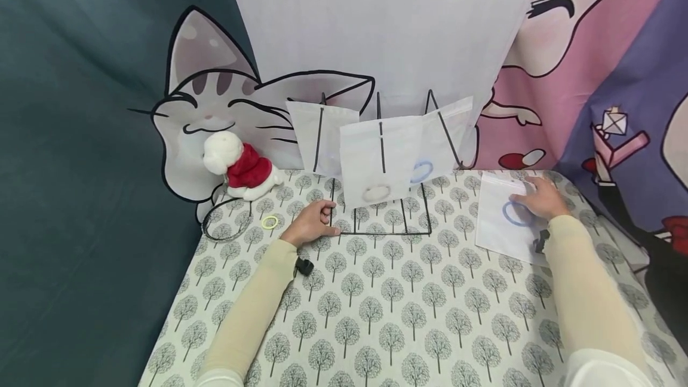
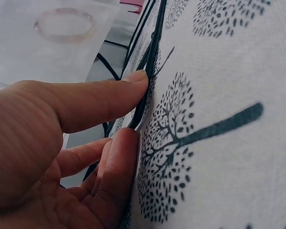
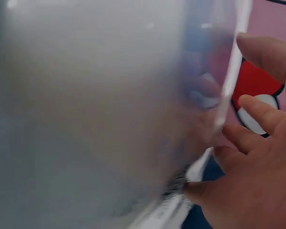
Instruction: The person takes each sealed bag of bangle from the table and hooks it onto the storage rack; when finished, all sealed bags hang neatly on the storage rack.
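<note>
Two hands at work: the left hand (image 1: 310, 224) rests at the front left corner of the black wire rack (image 1: 379, 220); the right hand (image 1: 543, 197) lies on a flat frosted bag (image 1: 507, 215) on the worktop (image 1: 387, 309).
Left grip: thumb and forefinger (image 2: 102, 98) pinch the rack's base wire (image 2: 150, 71) against the tree-print cloth, seemingly to steady it.
Right grip: fingers curl round the far edge of the flat bag; the wrist view is blurred, so how firm the hold is I cannot tell.
Where the bag is: right of the rack, well apart from it, with a blue ring (image 1: 516, 214) inside.
Step in hand: likely lifting the filled bag towards the rack.
Next move calls for: a firm pinch on the bag's edge and a steady rack.
Bags counted: four; three stand on the rack, one lies flat.
Rings counted: four; two blue, one whitish, one loose yellow ring (image 1: 270, 222).
Also there: one plush toy (image 1: 239, 166).
</note>
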### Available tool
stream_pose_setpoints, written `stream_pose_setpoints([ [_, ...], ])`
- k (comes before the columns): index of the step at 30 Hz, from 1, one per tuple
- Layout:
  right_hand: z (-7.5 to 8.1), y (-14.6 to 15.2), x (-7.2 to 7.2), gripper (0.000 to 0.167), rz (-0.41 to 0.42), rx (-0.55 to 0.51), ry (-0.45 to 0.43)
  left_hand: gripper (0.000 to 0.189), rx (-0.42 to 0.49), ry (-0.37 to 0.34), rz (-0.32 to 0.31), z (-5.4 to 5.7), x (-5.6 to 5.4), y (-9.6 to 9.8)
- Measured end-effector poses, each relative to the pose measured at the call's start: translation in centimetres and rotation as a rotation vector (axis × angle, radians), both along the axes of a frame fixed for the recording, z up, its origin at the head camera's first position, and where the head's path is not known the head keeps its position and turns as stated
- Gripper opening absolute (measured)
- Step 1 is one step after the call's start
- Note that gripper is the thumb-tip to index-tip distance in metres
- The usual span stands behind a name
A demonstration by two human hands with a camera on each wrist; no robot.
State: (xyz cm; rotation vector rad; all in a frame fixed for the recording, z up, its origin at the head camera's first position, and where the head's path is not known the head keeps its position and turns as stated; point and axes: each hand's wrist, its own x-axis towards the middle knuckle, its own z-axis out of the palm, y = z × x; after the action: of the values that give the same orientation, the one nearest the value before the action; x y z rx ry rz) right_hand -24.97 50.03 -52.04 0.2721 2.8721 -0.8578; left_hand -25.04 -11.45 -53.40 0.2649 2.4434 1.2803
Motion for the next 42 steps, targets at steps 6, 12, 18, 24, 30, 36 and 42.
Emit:
stream_pose_setpoints([
  [6, -0.3, -0.3, 0.7, 0.086, -0.027, 0.051, 0.035, 0.083, -0.004, 0.002, -0.001, 0.0, -0.1, -0.1],
  [12, -0.8, -0.5, 1.2, 0.074, -0.063, 0.054, 0.127, 0.083, -0.007, 0.006, 0.001, -0.2, -0.1, 0.0],
  [18, -0.9, -0.5, 2.1, 0.06, -0.073, -0.061, 0.195, 0.085, 0.006, -0.008, 0.0, -0.5, -0.2, 0.0],
  [24, -0.4, -1.3, 2.8, 0.061, -0.084, -0.168, 0.241, 0.085, 0.012, -0.006, 0.004, -0.5, -0.2, 0.0],
  [30, 1.1, -2.8, 3.9, 0.06, -0.114, -0.185, 0.242, 0.083, -0.009, 0.01, -0.01, -0.3, -0.1, 0.0],
  [36, 3.0, -4.3, 4.9, 0.065, -0.079, -0.15, 0.221, 0.082, -0.019, 0.021, -0.011, -0.2, 0.0, 0.0],
  [42, 4.8, -5.6, 6.1, 0.05, -0.053, -0.176, 0.345, 0.082, -0.02, 0.026, -0.009, -0.2, -0.1, 0.0],
])
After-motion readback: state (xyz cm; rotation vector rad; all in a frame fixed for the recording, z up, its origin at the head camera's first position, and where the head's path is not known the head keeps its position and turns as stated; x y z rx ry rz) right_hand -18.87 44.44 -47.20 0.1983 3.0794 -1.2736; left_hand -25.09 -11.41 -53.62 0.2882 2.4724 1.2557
